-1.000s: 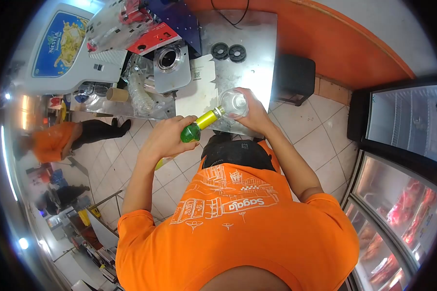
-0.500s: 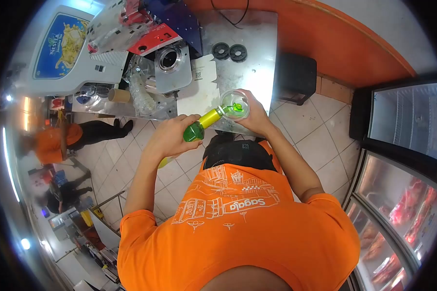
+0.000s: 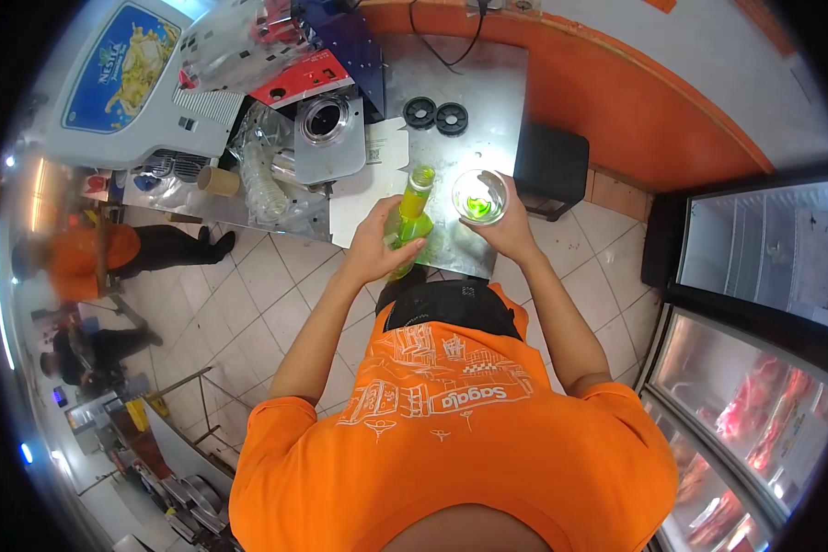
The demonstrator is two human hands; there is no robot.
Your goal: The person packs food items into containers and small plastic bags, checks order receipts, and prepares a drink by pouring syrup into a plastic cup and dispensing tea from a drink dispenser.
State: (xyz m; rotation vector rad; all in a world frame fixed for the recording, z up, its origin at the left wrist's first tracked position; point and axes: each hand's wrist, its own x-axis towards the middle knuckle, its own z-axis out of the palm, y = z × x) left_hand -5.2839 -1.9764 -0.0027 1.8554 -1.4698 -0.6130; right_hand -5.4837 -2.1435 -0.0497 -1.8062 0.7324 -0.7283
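Note:
My left hand (image 3: 377, 244) is closed round a green bottle (image 3: 415, 224) with a yellow band on its neck. The bottle stands nearly upright, its open mouth toward me. In my right hand (image 3: 509, 221) is a clear plastic cup (image 3: 479, 197) with a little bright green liquid at the bottom. Bottle and cup are apart, both above the near edge of the metal table (image 3: 497, 83). A sheet of white cardboard (image 3: 359, 198) lies left of the bottle.
Two black discs (image 3: 435, 116) lie on the table. A machine with a round metal opening (image 3: 326, 120), plastic-wrapped cups (image 3: 265, 191) and a drink dispenser (image 3: 189, 120) stand left. A black stool (image 3: 550, 166) and glass-door fridges (image 3: 754, 248) are right. Two people (image 3: 92, 258) are far left.
The bottle was tipped with its mouth at the cup, liquid running in. Now it is turned upright and drawn away, and the cup has shifted slightly right.

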